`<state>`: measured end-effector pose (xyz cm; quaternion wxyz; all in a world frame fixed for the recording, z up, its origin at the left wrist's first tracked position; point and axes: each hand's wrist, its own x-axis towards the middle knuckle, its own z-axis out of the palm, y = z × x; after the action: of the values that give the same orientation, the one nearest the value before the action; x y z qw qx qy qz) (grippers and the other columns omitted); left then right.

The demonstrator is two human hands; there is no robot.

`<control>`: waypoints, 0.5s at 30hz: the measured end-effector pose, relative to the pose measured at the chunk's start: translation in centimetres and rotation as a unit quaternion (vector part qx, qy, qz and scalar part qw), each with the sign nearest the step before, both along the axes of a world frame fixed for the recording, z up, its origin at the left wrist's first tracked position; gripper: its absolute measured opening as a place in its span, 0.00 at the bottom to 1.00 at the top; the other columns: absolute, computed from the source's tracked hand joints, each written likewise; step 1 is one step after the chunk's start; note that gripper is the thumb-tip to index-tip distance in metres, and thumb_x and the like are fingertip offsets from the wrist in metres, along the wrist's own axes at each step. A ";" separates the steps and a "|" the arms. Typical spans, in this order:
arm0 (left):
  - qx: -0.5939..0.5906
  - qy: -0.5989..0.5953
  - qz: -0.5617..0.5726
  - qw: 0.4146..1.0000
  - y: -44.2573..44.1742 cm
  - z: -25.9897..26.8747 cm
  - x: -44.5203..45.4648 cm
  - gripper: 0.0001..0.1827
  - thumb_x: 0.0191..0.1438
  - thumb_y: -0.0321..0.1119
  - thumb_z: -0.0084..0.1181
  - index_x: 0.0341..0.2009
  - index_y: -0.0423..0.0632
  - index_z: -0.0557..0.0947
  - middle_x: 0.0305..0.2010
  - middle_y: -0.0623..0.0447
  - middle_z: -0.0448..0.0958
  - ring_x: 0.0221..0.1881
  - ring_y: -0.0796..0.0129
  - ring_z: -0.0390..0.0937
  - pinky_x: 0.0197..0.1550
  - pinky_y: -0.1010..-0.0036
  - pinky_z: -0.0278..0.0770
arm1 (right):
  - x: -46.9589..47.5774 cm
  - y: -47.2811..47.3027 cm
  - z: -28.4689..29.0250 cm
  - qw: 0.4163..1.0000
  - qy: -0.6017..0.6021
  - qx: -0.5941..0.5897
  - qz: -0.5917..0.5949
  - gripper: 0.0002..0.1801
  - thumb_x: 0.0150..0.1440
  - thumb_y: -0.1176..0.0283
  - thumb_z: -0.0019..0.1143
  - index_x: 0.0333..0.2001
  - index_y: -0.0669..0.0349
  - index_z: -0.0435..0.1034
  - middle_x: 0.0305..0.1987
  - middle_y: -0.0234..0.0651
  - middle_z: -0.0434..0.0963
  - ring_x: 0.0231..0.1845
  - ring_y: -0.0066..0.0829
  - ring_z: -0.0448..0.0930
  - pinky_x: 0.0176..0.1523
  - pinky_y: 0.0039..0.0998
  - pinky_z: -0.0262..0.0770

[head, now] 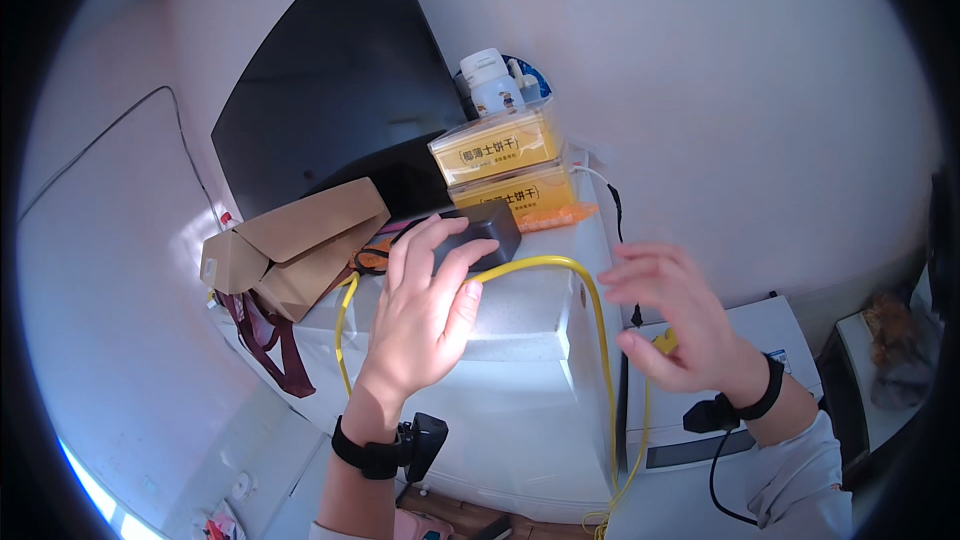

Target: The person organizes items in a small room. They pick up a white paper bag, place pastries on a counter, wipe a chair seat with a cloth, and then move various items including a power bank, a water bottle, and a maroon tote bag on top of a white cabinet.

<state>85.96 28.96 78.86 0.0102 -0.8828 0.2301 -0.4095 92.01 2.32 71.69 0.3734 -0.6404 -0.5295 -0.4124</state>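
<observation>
My left hand (427, 300) is over the top of a white cabinet or appliance (525, 322), its fingers apart in front of a dark grey box (491, 232); whether the fingertips touch the box I cannot tell. A yellow cable (551, 261) passes close by the left thumb, arches over the white top and hangs down its front. My right hand (667, 315), slightly blurred, is raised to the right of the cable with fingers spread and nothing seen in it. Both wrists wear black straps with small dark devices.
An open cardboard box (315, 240) lies at the left, near a dark red strap (274, 345). Behind stand a dark screen (337, 82), stacked yellow biscuit boxes (499, 154) and a white-lidded bottle (487, 82). A white printer-like device (757, 337) sits lower right.
</observation>
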 end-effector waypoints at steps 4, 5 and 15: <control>0.018 -0.091 0.002 0.996 -0.1 -0.9 -0.8 0.14 0.53 0.30 0.52 0.45 0.49 0.78 0.52 0.46 0.67 0.53 0.49 0.64 0.54 0.58 0.65 | -2.9 -1.3 -8.6 0.998 0.065 -0.007 -0.012 0.13 0.45 0.77 0.60 0.38 0.59 0.74 0.41 0.36 0.79 0.47 0.37 0.77 0.49 0.34 0.72; 0.025 -0.112 0.016 0.993 -0.2 -1.3 -1.2 0.14 0.52 0.29 0.52 0.45 0.48 0.77 0.51 0.46 0.67 0.51 0.50 0.65 0.53 0.58 0.65 | -3.3 -1.8 -10.8 0.995 0.098 -0.002 -0.008 0.12 0.46 0.77 0.59 0.37 0.58 0.74 0.38 0.35 0.79 0.43 0.35 0.79 0.47 0.32 0.73; -0.037 -0.179 0.133 0.974 -0.8 -6.9 -7.0 0.14 0.46 0.16 0.53 0.38 0.42 0.75 0.34 0.49 0.74 0.30 0.53 0.73 0.36 0.70 0.74 | -9.0 -5.8 -23.5 0.931 0.365 0.013 0.012 0.13 0.48 0.80 0.59 0.40 0.62 0.74 0.27 0.34 0.79 0.25 0.30 0.79 0.32 0.25 0.76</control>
<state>78.97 28.11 71.91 0.0731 -0.8177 0.0902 -0.5638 83.04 -3.51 48.18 0.5543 -0.7352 -0.3592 -0.1526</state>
